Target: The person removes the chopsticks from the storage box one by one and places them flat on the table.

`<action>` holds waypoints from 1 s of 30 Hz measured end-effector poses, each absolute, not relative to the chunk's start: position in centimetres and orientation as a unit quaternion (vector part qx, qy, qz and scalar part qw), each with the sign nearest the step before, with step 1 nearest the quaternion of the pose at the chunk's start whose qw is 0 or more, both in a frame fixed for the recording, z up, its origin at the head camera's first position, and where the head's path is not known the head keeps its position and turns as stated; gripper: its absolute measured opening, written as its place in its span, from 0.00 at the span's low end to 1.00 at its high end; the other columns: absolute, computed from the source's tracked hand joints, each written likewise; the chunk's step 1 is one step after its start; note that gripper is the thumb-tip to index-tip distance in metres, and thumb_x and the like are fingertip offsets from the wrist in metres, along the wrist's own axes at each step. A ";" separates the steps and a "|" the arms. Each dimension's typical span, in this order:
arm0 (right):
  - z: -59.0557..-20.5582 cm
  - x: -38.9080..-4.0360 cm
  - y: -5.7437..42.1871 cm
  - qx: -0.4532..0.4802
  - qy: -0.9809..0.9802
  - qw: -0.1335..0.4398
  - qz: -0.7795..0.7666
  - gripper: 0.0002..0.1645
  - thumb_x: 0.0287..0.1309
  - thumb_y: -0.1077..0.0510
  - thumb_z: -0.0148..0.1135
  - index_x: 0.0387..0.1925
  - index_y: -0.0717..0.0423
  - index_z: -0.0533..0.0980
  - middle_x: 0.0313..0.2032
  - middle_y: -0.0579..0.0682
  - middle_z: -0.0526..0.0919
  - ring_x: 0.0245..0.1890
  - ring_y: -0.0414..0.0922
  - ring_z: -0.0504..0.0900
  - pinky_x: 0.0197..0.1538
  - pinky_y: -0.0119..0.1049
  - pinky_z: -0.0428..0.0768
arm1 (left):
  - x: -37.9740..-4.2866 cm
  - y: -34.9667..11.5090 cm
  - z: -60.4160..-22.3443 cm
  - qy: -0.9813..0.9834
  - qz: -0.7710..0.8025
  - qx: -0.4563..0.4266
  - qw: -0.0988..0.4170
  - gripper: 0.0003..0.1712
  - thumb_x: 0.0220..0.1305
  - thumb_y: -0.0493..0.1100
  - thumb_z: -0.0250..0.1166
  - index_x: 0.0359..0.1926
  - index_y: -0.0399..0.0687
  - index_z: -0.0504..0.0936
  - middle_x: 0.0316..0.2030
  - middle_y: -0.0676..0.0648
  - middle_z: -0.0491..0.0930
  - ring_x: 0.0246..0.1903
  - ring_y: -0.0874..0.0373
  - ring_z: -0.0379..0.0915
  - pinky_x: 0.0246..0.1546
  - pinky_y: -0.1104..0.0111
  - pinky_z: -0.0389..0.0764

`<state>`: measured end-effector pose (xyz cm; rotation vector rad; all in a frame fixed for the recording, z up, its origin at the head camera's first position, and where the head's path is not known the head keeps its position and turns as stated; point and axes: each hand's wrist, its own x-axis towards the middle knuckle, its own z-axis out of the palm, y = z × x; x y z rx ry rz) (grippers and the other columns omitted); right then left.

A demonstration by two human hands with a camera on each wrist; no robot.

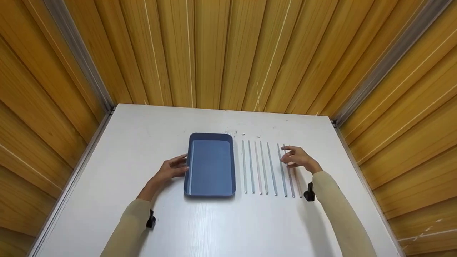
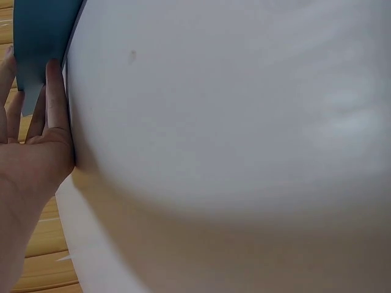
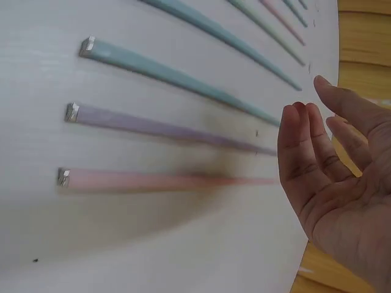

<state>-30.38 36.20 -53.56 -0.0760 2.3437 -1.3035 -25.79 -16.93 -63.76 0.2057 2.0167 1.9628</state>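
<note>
A blue rectangular tray (image 1: 211,167) lies on the white table. My left hand (image 1: 172,170) is at its left side, fingertips against the wall; in the left wrist view, extended fingers (image 2: 56,97) rest along the tray's outer side (image 2: 43,30). To the right of the tray, several pastel chopsticks (image 1: 251,167) lie in a row, roughly parallel, with silver-capped ends towards me. Over the rightmost ones hovers my right hand (image 1: 301,159), loosely bent and holding nothing. Below it the right wrist view shows a pink chopstick (image 3: 134,180), a lilac one (image 3: 140,126) and a blue one (image 3: 153,70).
The white table (image 1: 221,225) is bounded at the back by a yellow wood-look wall (image 1: 210,53), with similar walls on both sides. Metal rails (image 1: 85,57) run along the corners. Small dark marks dot the table behind the tray and chopsticks.
</note>
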 end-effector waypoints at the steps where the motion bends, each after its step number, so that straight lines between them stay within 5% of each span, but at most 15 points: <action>1: -53.5 -30.5 35.6 -0.037 0.850 0.228 -0.473 0.39 0.67 0.64 0.62 0.75 0.69 0.59 0.48 0.59 0.80 0.45 0.45 0.86 0.50 0.43 0.89 | -25.8 -16.9 -63.7 0.705 0.687 0.070 0.159 0.41 0.67 0.37 0.69 0.77 0.40 0.62 0.70 0.28 0.69 0.62 0.48 0.77 0.54 0.61 0.87; 21: -53.4 -32.6 21.9 -0.115 0.802 0.255 -0.528 0.32 0.69 0.67 0.61 0.72 0.62 0.67 0.42 0.52 0.83 0.51 0.60 0.84 0.46 0.38 0.90 | -26.1 -16.9 -63.9 0.691 0.700 0.074 0.164 0.41 0.67 0.36 0.69 0.77 0.39 0.62 0.70 0.27 0.67 0.60 0.53 0.79 0.55 0.63 0.87; 30: -56.3 -32.2 14.2 -0.142 0.736 0.317 -0.581 0.35 0.66 0.72 0.60 0.72 0.72 0.61 0.38 0.50 0.84 0.39 0.42 0.85 0.54 0.47 0.88 | -25.8 -16.9 -63.8 0.700 0.692 0.081 0.157 0.41 0.68 0.36 0.68 0.77 0.38 0.61 0.70 0.27 0.67 0.64 0.46 0.76 0.55 0.62 0.87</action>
